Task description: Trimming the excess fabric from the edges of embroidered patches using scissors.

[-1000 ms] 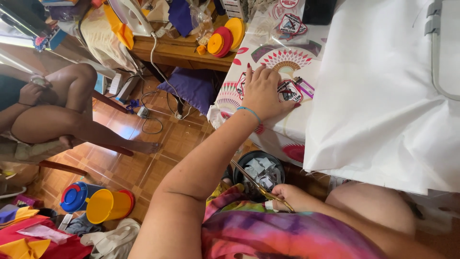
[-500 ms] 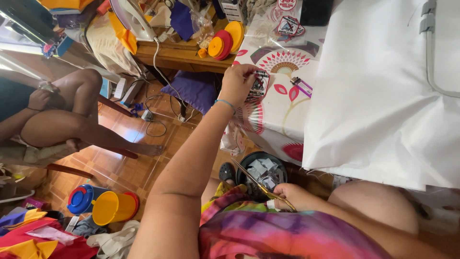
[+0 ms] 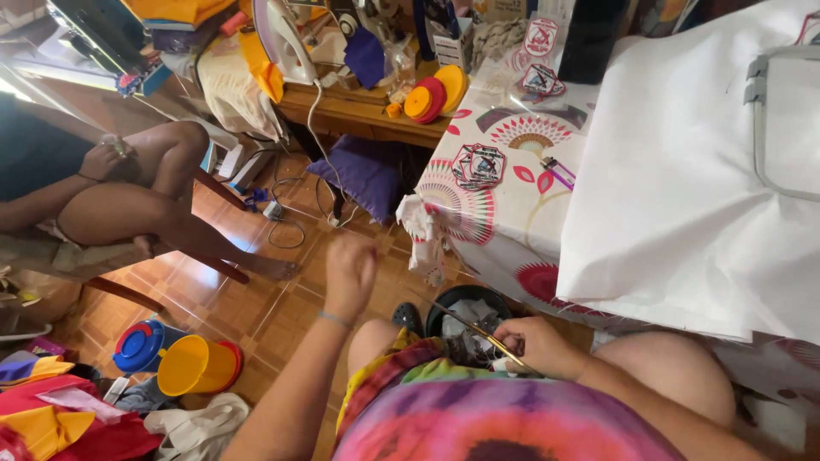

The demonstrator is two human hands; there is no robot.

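- The table (image 3: 512, 248), under a flower-patterned cloth, carries a stack of patches (image 3: 478, 165), a pink pen (image 3: 557, 171) and a big white fabric sheet (image 3: 683, 188).
- The tiled floor (image 3: 256, 307) bears a yellow bucket (image 3: 192, 365), cables (image 3: 282, 213) and a purple cushion (image 3: 363, 175).

patches (image 3: 478, 165) | stacked on patterned tablecloth (image 3: 512, 230) | white, red, black

The left hand (image 3: 348, 271) has left the worktop (image 3: 512, 213) and now hangs blurred over the floor, empty. The patches (image 3: 477, 165) it touched a second ago lie alone on the patterned cloth.
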